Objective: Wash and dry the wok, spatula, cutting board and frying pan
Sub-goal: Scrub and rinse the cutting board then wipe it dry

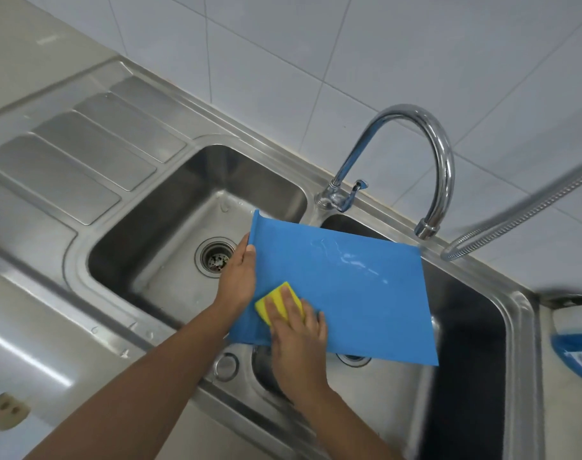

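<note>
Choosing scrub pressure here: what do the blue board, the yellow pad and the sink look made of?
Cutting board: likely plastic, smooth uniform blue, wet sheen. Sponge: likely foam, matte yellow. Sink: stainless steel by its look, brushed grey with soft reflections.

Your cutting board (349, 293) is smooth matt plastic, wet-glossy toward its twelve o'clock; the sponge (278, 295) at seven o'clock, porous foam. Sink (170, 207) brushed steel; tap (445, 167) mirror-polished chrome.
</note>
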`<state>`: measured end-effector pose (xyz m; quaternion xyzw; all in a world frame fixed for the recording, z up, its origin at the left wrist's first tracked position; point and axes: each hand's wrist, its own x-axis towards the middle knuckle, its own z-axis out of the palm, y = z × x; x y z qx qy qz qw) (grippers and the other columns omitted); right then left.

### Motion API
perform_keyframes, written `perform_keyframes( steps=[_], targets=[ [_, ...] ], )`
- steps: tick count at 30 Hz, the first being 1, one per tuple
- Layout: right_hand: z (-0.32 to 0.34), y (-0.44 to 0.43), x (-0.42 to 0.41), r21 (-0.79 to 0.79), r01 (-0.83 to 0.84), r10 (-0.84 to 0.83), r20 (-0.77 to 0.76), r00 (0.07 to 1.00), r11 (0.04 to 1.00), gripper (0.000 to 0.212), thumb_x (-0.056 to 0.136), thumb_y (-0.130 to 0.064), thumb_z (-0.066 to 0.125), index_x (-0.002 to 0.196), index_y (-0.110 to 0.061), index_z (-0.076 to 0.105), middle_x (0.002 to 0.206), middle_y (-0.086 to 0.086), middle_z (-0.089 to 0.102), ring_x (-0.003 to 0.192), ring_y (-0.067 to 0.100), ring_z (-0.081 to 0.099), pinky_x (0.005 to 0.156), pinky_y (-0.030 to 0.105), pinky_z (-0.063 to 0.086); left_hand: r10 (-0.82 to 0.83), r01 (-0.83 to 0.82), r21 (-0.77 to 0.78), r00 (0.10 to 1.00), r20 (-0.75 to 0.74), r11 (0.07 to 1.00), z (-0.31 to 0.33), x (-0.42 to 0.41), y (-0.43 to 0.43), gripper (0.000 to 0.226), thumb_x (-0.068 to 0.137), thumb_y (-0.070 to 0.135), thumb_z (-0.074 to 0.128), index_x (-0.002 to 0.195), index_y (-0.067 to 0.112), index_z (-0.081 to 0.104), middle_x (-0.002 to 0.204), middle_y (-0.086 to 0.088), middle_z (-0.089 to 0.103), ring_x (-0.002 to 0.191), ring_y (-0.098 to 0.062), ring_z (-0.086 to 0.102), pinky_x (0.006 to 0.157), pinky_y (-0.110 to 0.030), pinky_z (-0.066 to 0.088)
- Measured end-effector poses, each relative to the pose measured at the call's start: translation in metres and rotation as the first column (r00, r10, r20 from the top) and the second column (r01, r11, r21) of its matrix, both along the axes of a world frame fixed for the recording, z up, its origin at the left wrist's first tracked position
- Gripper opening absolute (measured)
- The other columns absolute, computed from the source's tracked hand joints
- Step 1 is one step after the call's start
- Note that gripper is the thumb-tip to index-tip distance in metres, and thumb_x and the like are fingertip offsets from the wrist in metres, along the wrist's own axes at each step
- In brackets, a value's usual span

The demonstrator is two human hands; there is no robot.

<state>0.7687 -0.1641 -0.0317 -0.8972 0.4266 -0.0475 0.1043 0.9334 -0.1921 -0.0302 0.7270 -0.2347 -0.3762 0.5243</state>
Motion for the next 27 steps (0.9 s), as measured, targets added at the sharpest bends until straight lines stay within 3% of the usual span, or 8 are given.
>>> perform_keyframes(
  steps=[5, 7, 10, 14, 19, 22, 24, 27],
  targets=[
    [0.002, -0.082, 0.063, 0.082, 0.01, -0.008, -0.023, 1.0, 0.997, 0.048, 0.092, -0.023, 0.047, 0.139, -0.035, 0.045, 0.158, -0.003, 0.026, 0.134, 0.032, 0.034, 0.109, 0.057, 0.026, -0.005, 0.006, 0.017, 1.0, -0.01, 1.0, 0.002, 0.001, 0.001, 0.042, 0.106, 0.03, 0.028, 0.145, 0.03, 0.043, 0.144, 0.008, 0.05, 0.132, -0.009, 0.045, 0.116, -0.035, 0.03],
    [0.007, -0.116, 0.082, 0.093, 0.037, -0.036, -0.021, 0.999, 0.995, 0.047, 0.097, -0.025, 0.043, 0.143, -0.036, 0.04, 0.161, -0.004, 0.018, 0.137, 0.031, 0.028, 0.113, 0.054, 0.019, -0.026, 0.026, 0.012, 1.0, 0.002, 1.0, 0.002, 0.001, 0.001, 0.043, 0.102, 0.037, 0.027, 0.141, 0.038, 0.046, 0.138, 0.011, 0.056, 0.126, -0.011, 0.051, 0.112, -0.04, 0.037],
    [0.007, -0.141, 0.084, 0.08, 0.039, -0.039, -0.008, 0.999, 0.996, 0.046, 0.099, -0.027, 0.042, 0.144, -0.037, 0.038, 0.16, -0.005, 0.018, 0.135, 0.03, 0.029, 0.112, 0.051, 0.021, -0.044, 0.043, 0.041, 0.999, 0.018, 0.998, 0.0, 0.001, 0.005, 0.046, 0.097, 0.048, 0.024, 0.139, 0.047, 0.042, 0.133, 0.015, 0.057, 0.121, -0.011, 0.055, 0.107, -0.044, 0.041],
    [-0.003, -0.158, 0.022, -0.017, 0.127, -0.127, 0.035, 0.991, 0.992, 0.048, 0.097, -0.028, 0.041, 0.145, -0.036, 0.04, 0.159, -0.002, 0.025, 0.132, 0.034, 0.038, 0.108, 0.048, 0.031, -0.042, 0.038, 0.053, 0.996, 0.078, 0.998, 0.004, 0.001, 0.003, 0.042, 0.105, 0.039, 0.025, 0.144, 0.038, 0.039, 0.138, 0.01, 0.054, 0.124, -0.015, 0.052, 0.107, -0.041, 0.039],
    [0.002, -0.19, -0.074, -0.058, 0.639, -0.638, 0.038, 0.769, 0.767, 0.049, 0.098, -0.024, 0.043, 0.146, -0.03, 0.039, 0.158, 0.002, 0.025, 0.131, 0.035, 0.037, 0.107, 0.047, 0.03, -0.061, 0.059, 0.028, 0.996, 0.059, 0.998, 0.006, -0.001, 0.006, 0.043, 0.106, 0.038, 0.025, 0.147, 0.035, 0.036, 0.131, 0.016, 0.049, 0.118, -0.008, 0.047, 0.098, -0.028, 0.034],
    [0.004, -0.168, -0.065, -0.016, 0.775, -0.772, 0.076, 0.631, 0.632, 0.05, 0.097, -0.022, 0.045, 0.147, -0.026, 0.039, 0.159, 0.004, 0.023, 0.129, 0.037, 0.036, 0.101, 0.049, 0.033, -0.072, 0.07, 0.037, 0.995, 0.067, 0.997, 0.01, -0.001, 0.005, 0.043, 0.106, 0.039, 0.025, 0.147, 0.035, 0.036, 0.13, 0.014, 0.05, 0.115, -0.01, 0.048, 0.096, -0.031, 0.035],
    [0.001, -0.13, -0.031, -0.005, 0.713, -0.711, 0.078, 0.699, 0.701, 0.052, 0.094, -0.021, 0.052, 0.145, -0.025, 0.043, 0.158, 0.005, 0.027, 0.124, 0.037, 0.042, 0.096, 0.049, 0.037, -0.072, 0.068, 0.051, 0.994, 0.076, 0.996, 0.011, -0.002, 0.005, 0.043, 0.106, 0.038, 0.025, 0.147, 0.035, 0.036, 0.128, 0.014, 0.05, 0.114, -0.01, 0.047, 0.096, -0.031, 0.035],
    [-0.004, -0.056, 0.014, -0.066, 0.454, -0.44, 0.154, 0.885, 0.889, 0.061, 0.076, -0.02, 0.069, 0.135, -0.029, 0.053, 0.15, 0.005, 0.043, 0.113, 0.033, 0.054, 0.088, 0.048, 0.047, -0.067, 0.062, 0.057, 0.993, 0.097, 0.996, 0.008, -0.002, 0.004, 0.042, 0.106, 0.04, 0.026, 0.145, 0.034, 0.038, 0.131, 0.01, 0.053, 0.115, -0.014, 0.051, 0.099, -0.036, 0.039]
  ],
)
